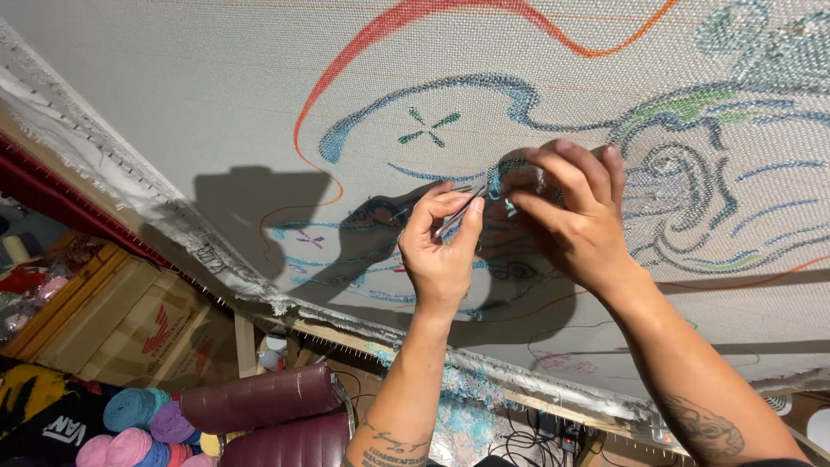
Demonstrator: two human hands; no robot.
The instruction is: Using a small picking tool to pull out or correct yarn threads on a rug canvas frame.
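A large grey backing cloth is stretched on a wooden frame, with blue, green and orange yarn lines worked into it. My left hand pinches thin metal tweezers, tips pointing up at a blue tufted patch. My right hand presses its curled fingers against the cloth just right of that patch, thumb close to the tweezers' tips. What the right fingers hold, if anything, is hidden.
The frame's wooden edge with frayed cloth runs diagonally below my hands. Under it sit a maroon padded seat, balls of teal, pink and purple yarn, a cardboard box and cables.
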